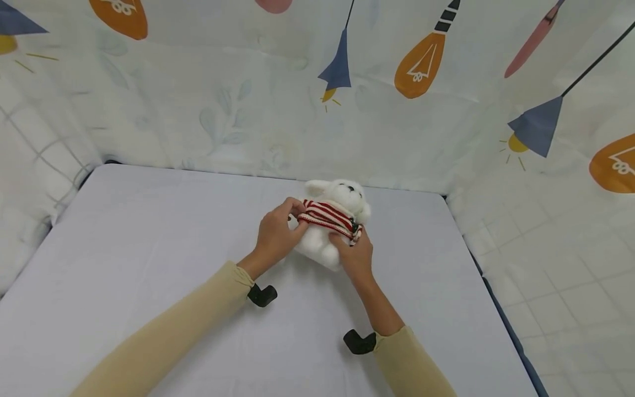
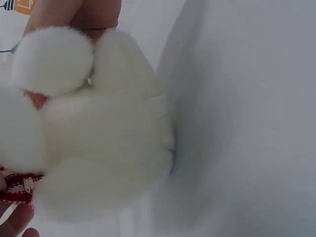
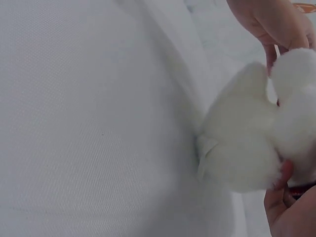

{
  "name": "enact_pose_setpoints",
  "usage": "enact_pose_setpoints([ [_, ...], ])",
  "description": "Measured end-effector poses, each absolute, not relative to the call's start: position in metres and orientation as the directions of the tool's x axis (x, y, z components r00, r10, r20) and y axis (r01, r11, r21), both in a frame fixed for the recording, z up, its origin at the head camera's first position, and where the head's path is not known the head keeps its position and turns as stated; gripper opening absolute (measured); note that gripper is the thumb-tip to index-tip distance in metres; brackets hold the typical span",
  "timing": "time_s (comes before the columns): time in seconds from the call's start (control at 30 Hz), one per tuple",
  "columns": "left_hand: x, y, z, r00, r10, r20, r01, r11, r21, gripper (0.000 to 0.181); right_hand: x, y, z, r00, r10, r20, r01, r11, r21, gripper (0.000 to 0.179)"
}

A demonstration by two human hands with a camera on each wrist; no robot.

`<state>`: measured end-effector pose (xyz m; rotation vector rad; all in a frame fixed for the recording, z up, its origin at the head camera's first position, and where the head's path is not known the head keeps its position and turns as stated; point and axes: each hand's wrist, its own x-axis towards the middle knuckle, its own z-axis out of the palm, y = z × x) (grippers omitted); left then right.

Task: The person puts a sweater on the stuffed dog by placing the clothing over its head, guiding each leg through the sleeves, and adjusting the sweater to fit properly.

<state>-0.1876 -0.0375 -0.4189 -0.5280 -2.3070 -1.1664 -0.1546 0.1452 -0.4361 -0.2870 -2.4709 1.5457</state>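
A white plush toy animal [image 1: 322,248] in a red-and-white striped knit sweater [image 1: 327,215] leans back on the table, its dark-nosed head [image 1: 349,196] toward the far edge. My left hand [image 1: 278,234] pinches the sweater's hem on the left side, thumb in front. On the other side, my right hand [image 1: 354,256] grips the sweater's edge near a dark green patch, its thumb against the white fur. Both wrist views show the furry underside of the toy [image 2: 103,133] close up, with a small pale tag [image 3: 210,146]. Some fingers are hidden behind the toy.
A white cloth covers the table [image 1: 188,220]. Behind it hangs a pale curtain [image 1: 278,121] printed with lamps and bulbs, and more of it runs along the sides. A black angled piece sticks out from each cuff, one at the left sleeve [image 1: 173,325].
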Motion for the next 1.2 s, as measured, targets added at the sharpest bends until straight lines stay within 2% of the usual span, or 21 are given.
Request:
enact_pose_setpoints([
  [0.23,-0.171,-0.041,-0.427,-0.745,0.294,0.599,0.664,0.413,0.623,0.012,-0.157,0.145,-0.435,-0.940,0.325,0.102,0.053,0.437,-0.898,0.039],
  [0.33,-0.168,-0.044,-0.428,-0.726,0.386,0.570,0.687,0.354,0.635,0.022,-0.157,0.145,-0.434,-0.941,0.315,0.122,0.032,0.443,-0.896,0.038],
  [0.47,-0.169,-0.046,-0.428,-0.728,0.439,0.527,0.682,0.384,0.623,0.040,-0.157,0.143,-0.433,-0.940,0.317,0.122,0.032,0.439,-0.898,0.037],
  [0.57,-0.170,-0.045,-0.427,-0.726,0.445,0.523,0.686,0.420,0.594,0.036,-0.158,0.143,-0.433,-0.940,0.322,0.116,0.043,0.448,-0.893,0.037],
  [0.77,-0.172,-0.044,-0.427,-0.652,0.484,0.584,0.757,0.467,0.458,0.027,-0.158,0.144,-0.431,-0.941,0.323,0.101,0.065,0.464,-0.883,0.034],
  [1.03,-0.173,-0.044,-0.433,-0.485,0.495,0.721,0.820,0.544,0.178,0.025,-0.157,0.144,-0.429,-0.950,0.299,0.085,0.072,0.475,-0.877,0.027],
  [1.1,-0.173,-0.045,-0.434,-0.463,0.465,0.755,0.807,0.573,0.143,0.024,-0.156,0.144,-0.429,-0.951,0.299,0.072,0.081,0.469,-0.880,0.028],
  [1.2,-0.172,-0.045,-0.435,-0.462,0.424,0.779,0.782,0.610,0.131,0.024,-0.154,0.144,-0.428,-0.951,0.303,0.056,0.094,0.459,-0.883,0.029],
])
